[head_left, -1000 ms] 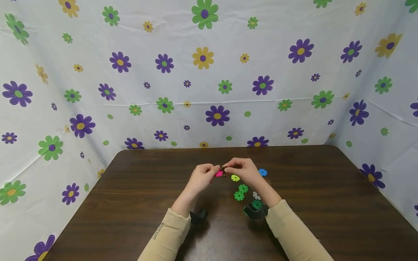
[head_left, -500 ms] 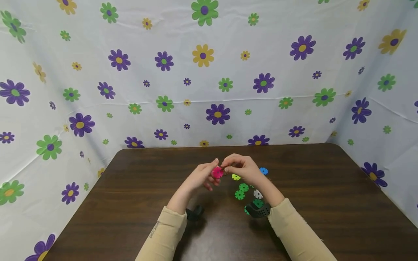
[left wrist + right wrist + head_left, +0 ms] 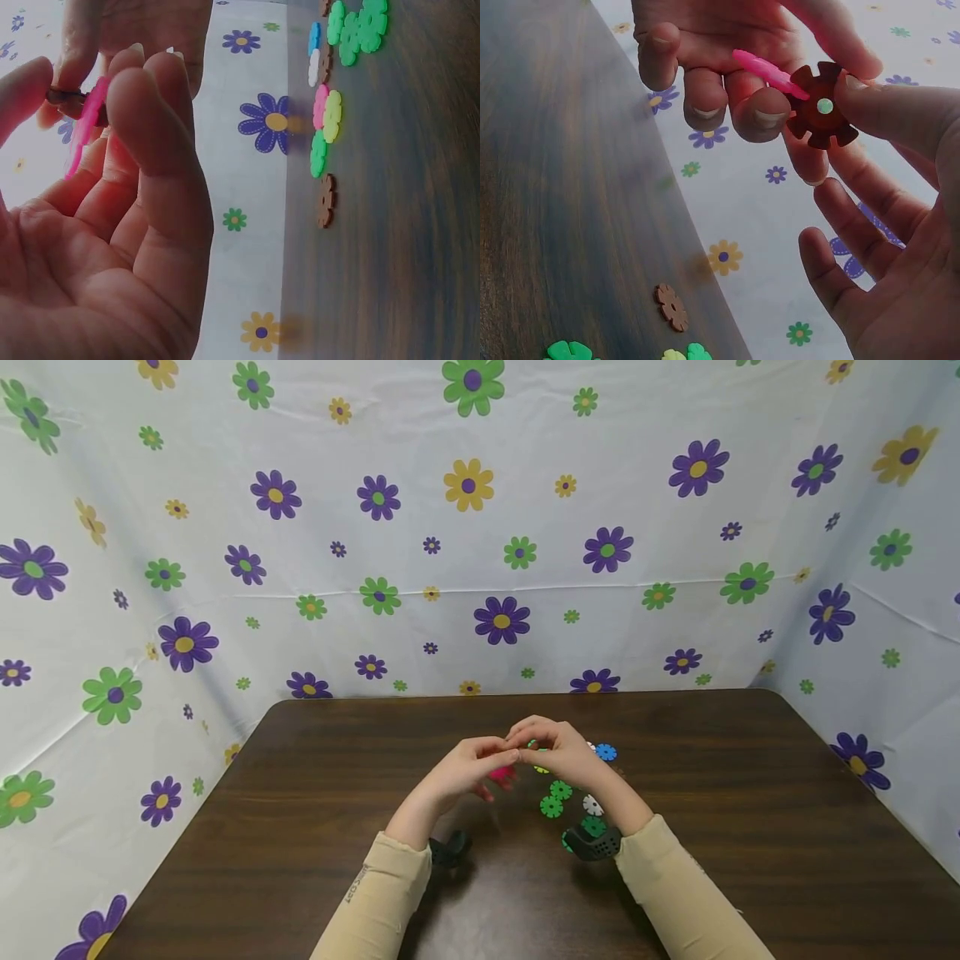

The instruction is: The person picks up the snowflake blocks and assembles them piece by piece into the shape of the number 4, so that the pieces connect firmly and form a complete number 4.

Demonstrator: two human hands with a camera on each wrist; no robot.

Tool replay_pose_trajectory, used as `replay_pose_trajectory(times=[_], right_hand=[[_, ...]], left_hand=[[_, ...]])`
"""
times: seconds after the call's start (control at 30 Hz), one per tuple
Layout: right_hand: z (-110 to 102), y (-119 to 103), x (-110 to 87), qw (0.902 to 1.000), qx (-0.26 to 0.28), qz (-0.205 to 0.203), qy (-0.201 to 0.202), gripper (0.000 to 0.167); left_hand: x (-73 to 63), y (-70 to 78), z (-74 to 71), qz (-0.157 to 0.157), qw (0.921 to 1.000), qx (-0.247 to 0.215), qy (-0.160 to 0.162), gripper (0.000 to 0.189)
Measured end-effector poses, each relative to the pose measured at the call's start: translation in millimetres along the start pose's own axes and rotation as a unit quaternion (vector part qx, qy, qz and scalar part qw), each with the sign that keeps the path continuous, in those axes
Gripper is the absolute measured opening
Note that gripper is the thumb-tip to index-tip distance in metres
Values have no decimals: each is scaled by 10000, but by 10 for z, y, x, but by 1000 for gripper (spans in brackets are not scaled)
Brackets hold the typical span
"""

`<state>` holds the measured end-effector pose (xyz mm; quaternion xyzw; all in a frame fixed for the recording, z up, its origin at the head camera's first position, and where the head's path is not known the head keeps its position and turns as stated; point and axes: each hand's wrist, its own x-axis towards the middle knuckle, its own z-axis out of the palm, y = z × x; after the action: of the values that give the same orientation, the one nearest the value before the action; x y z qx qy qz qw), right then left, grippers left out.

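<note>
Above the dark table, both hands meet around two notched, flower-shaped plastic discs. My right hand (image 3: pixel 558 752) pinches a brown disc (image 3: pixel 804 133) between thumb and fingers; the disc has a hole in its middle. Against that disc's edge sits a pink disc (image 3: pixel 769 73), at an angle to it, with the slots meeting. My left hand (image 3: pixel 450 775) holds the pink disc by its curled fingers, and its thumb reaches to the brown disc's edge. From the head camera, fingers hide the brown disc and part of the pink one.
More notched discs lie on the wooden table (image 3: pixel 337 827) below and right of the hands: green (image 3: pixel 551 807), white (image 3: pixel 592 806), blue (image 3: pixel 606 752), yellow (image 3: pixel 332 116) and brown (image 3: pixel 671 307). A flowered cloth (image 3: pixel 405 635) hangs behind the table.
The left hand has turned, tilting the pink disc, which first faced the head camera more and is now partly covered. Its thumb has come over to the right hand's fingertips.
</note>
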<state>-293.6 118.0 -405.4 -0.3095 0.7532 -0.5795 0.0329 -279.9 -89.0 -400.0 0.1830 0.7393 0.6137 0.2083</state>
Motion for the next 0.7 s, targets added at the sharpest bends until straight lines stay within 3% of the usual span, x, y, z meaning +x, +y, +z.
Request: replay_pose_trajectory(times=[0.3,0.43,0.53,0.7], right_hand=[[-119,205,102,9974,-332,501,407,18],[-126,347,221,9929,-873,776,245,20],[-108,452,309,9815,-1595,1057,-92,24],[-69,572,396,9474,-2910,1177,-620,35]], left_hand=[[-26,8,-77,89,9999,-69,128,42],[-61,35,-100,159,9994,-226,220,40],[-75,43,-112,173,9992,-274,220,40],[-73,43,-124,192,9993,-291,157,43]])
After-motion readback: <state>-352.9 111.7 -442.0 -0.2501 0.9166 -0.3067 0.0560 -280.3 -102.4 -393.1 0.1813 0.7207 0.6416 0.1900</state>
